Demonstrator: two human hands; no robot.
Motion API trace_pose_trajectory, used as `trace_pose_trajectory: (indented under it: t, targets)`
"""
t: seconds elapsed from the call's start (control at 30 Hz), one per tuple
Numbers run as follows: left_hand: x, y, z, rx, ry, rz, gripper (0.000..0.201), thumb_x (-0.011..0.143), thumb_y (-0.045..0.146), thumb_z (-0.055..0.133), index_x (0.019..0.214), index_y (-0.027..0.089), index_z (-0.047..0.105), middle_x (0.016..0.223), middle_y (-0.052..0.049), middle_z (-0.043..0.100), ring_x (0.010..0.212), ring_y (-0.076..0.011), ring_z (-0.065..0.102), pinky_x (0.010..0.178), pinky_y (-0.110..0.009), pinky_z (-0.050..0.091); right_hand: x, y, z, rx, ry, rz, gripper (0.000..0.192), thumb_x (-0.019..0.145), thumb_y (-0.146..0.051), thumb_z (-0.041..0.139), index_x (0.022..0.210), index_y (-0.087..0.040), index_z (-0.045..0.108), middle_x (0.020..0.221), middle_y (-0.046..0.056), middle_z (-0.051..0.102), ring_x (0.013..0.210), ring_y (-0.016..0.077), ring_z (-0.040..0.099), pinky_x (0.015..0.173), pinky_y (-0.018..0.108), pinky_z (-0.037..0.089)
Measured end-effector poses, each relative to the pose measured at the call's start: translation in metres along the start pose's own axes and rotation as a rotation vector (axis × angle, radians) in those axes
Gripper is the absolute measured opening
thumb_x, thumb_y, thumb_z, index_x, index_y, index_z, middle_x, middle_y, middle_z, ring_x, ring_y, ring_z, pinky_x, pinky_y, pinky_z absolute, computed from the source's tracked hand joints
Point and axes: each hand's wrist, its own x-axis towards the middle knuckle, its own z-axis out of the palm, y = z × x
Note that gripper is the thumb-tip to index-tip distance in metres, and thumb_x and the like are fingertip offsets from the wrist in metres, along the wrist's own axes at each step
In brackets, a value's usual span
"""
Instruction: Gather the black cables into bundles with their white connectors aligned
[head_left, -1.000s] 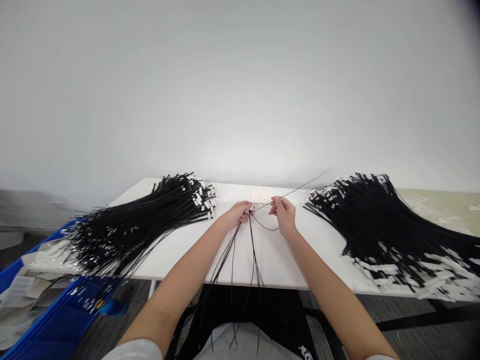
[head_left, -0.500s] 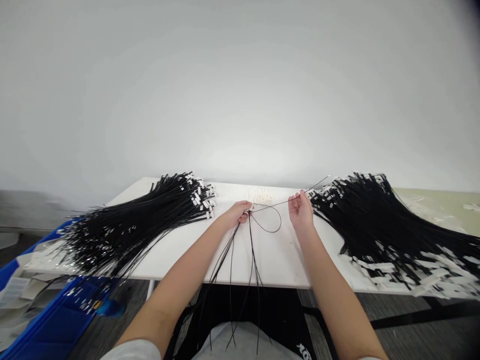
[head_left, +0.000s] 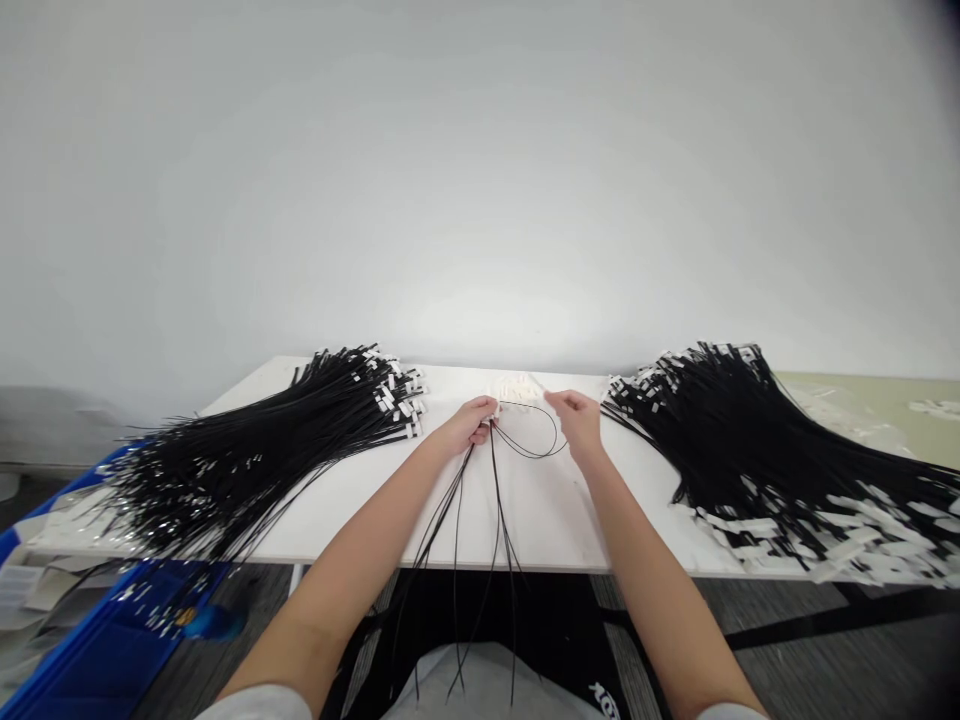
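My left hand (head_left: 466, 424) is closed around a small white connector (head_left: 496, 411), mostly hidden by the fingers. Several thin black wires (head_left: 496, 490) hang from it over the table's front edge toward my lap. To its right, my right hand (head_left: 579, 422) pinches one black wire (head_left: 556, 432), which curves in loops between the two hands. The wire's tip at the fingertips is too small to make out. Just behind the hands lies a little heap of white connectors (head_left: 520, 387).
A thick bundle of black wires (head_left: 247, 450) with white connectors lies on the left of the white table (head_left: 352, 510). Another large bundle (head_left: 757, 440) covers the right side. A blue container (head_left: 90, 650) stands at lower left, and a wall (head_left: 480, 200) rises behind.
My right hand has moved left, closer to my left hand, and its fingers have closed into a pinch. The taut wire has gone slack into a second loop.
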Motion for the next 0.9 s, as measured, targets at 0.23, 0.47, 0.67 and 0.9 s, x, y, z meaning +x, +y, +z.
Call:
trace_pose_trajectory:
  t: [0.23, 0.47, 0.67, 0.9]
  targets:
    - [0.0, 0.0, 0.0, -0.011, -0.017, 0.038, 0.028, 0.071, 0.043, 0.06, 0.082, 0.019, 0.05, 0.066, 0.001, 0.048, 0.035, 0.001, 0.023, 0.034, -0.014, 0.011, -0.02, 0.008, 0.018, -0.366, -0.181, -0.165, 0.028, 0.065, -0.042, 0.06, 0.052, -0.018, 0.056, 0.048, -0.003, 0.047, 0.046, 0.0084, 0.037, 0.045, 0.022, 0.031]
    - [-0.001, 0.0, 0.0, -0.046, -0.027, 0.042, 0.029, 0.069, 0.042, 0.061, 0.079, 0.019, 0.047, 0.065, 0.002, 0.047, 0.035, 0.0009, 0.023, 0.033, -0.013, 0.012, -0.017, 0.012, 0.016, -0.405, -0.196, -0.181, 0.029, 0.065, -0.044, 0.059, 0.052, -0.018, 0.056, 0.048, -0.002, 0.049, 0.046, 0.0095, 0.039, 0.044, 0.022, 0.032]
    - [-0.002, 0.001, 0.0, -0.034, -0.032, 0.046, 0.029, 0.069, 0.042, 0.061, 0.078, 0.019, 0.047, 0.066, 0.002, 0.046, 0.036, 0.0008, 0.024, 0.034, -0.013, 0.012, -0.016, 0.014, 0.015, -0.456, -0.199, -0.194, 0.025, 0.065, -0.04, 0.059, 0.053, -0.019, 0.056, 0.048, -0.002, 0.05, 0.047, 0.0097, 0.04, 0.045, 0.022, 0.032]
    - [-0.002, 0.001, 0.0, -0.015, -0.043, 0.031, 0.026, 0.071, 0.041, 0.059, 0.08, 0.019, 0.048, 0.066, 0.001, 0.046, 0.036, 0.0004, 0.023, 0.034, -0.014, 0.011, -0.017, 0.012, 0.013, -0.563, -0.181, -0.404, 0.02, 0.072, -0.034, 0.053, 0.058, -0.02, 0.059, 0.056, -0.001, 0.055, 0.052, 0.0109, 0.045, 0.053, 0.023, 0.036]
